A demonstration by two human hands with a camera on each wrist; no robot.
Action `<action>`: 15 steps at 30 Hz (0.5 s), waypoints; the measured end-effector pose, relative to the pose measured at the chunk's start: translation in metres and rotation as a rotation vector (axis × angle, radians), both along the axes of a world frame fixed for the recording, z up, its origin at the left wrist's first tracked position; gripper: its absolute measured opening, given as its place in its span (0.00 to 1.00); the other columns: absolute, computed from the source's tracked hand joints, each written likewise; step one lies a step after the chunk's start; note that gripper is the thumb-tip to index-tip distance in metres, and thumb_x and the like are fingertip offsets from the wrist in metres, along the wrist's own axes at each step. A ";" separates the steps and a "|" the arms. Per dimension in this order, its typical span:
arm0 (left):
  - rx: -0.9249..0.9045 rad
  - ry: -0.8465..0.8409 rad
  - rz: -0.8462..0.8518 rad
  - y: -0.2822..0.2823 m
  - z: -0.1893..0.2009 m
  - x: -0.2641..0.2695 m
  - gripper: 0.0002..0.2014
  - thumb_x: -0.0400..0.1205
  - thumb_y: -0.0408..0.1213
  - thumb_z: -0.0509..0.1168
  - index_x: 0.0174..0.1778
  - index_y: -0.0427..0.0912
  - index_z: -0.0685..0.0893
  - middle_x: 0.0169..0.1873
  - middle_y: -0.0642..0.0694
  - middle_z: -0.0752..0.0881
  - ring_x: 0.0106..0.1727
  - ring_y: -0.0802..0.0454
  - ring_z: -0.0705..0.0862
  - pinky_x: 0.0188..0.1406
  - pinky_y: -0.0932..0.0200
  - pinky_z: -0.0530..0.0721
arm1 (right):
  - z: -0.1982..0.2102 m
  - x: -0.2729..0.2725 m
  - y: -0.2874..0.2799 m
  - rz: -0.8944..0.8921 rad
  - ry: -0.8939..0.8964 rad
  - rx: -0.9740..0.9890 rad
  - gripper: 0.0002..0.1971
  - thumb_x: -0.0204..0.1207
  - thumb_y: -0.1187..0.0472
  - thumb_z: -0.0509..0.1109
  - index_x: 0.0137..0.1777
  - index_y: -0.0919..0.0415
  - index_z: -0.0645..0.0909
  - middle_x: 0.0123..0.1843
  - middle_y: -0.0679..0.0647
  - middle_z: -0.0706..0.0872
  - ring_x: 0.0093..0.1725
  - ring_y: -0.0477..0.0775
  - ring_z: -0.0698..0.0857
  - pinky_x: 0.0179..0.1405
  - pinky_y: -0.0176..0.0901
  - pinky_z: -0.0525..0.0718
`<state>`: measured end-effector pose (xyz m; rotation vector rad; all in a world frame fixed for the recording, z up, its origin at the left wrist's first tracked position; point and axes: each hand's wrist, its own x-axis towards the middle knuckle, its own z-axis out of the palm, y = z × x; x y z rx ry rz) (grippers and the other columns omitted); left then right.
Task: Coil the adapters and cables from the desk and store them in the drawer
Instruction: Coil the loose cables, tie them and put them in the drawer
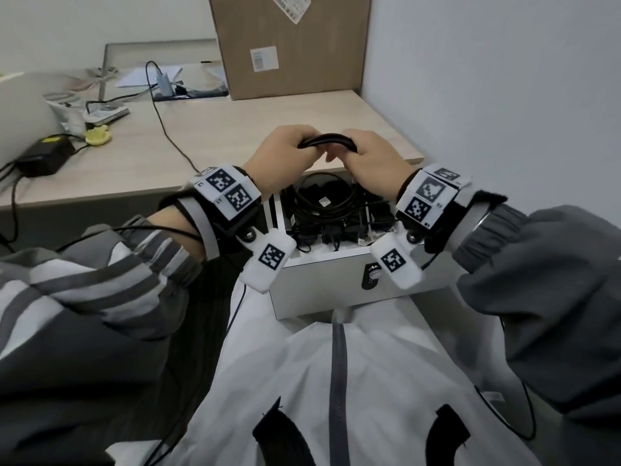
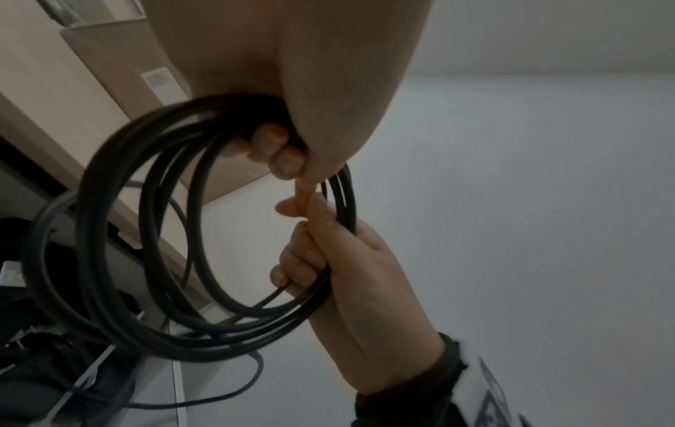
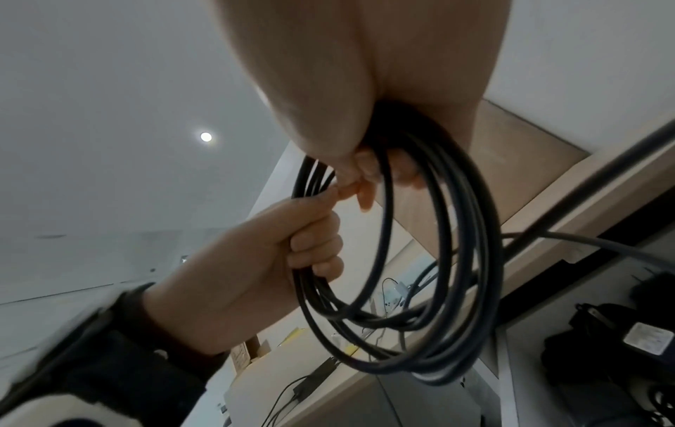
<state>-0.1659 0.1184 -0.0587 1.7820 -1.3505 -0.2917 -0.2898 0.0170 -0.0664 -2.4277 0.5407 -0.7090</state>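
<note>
While both fists grip it — coiled cable [image 1: 327,141] above open drawer [image 1: 322,264].

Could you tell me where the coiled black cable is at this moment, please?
In the head view the coiled black cable is at centre, gripped between the left hand and right hand, above the open drawer at the desk's near edge.

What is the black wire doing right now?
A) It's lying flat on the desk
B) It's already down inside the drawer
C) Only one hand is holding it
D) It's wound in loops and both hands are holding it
D: the black cable hangs in several round loops, with the left hand and the right hand both gripping it above the open drawer.
</note>
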 end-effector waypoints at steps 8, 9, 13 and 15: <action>0.319 0.566 -0.035 0.007 -0.015 0.025 0.39 0.76 0.73 0.53 0.72 0.45 0.71 0.61 0.50 0.82 0.59 0.56 0.82 0.54 0.64 0.83 | -0.009 -0.005 -0.006 -0.052 0.000 0.028 0.11 0.82 0.67 0.58 0.45 0.59 0.83 0.28 0.42 0.74 0.24 0.32 0.75 0.28 0.30 0.66; 0.390 0.705 0.016 0.007 -0.019 0.031 0.41 0.77 0.74 0.48 0.72 0.42 0.71 0.64 0.48 0.81 0.61 0.52 0.82 0.52 0.61 0.83 | -0.010 -0.007 -0.006 -0.052 0.005 0.030 0.11 0.82 0.68 0.58 0.47 0.61 0.83 0.28 0.42 0.73 0.24 0.32 0.75 0.27 0.29 0.65; 0.617 0.970 0.088 0.001 -0.039 0.039 0.45 0.81 0.70 0.43 0.77 0.31 0.66 0.67 0.31 0.79 0.60 0.38 0.84 0.49 0.48 0.82 | -0.014 -0.011 -0.005 -0.055 -0.008 0.050 0.12 0.82 0.69 0.57 0.47 0.62 0.83 0.29 0.39 0.75 0.26 0.27 0.76 0.28 0.26 0.67; 0.579 1.010 0.019 -0.003 -0.045 0.033 0.36 0.83 0.66 0.47 0.65 0.35 0.77 0.49 0.36 0.89 0.47 0.45 0.88 0.48 0.54 0.84 | -0.016 -0.011 -0.003 -0.060 -0.006 0.071 0.12 0.82 0.69 0.58 0.47 0.61 0.83 0.29 0.38 0.75 0.27 0.26 0.76 0.30 0.25 0.68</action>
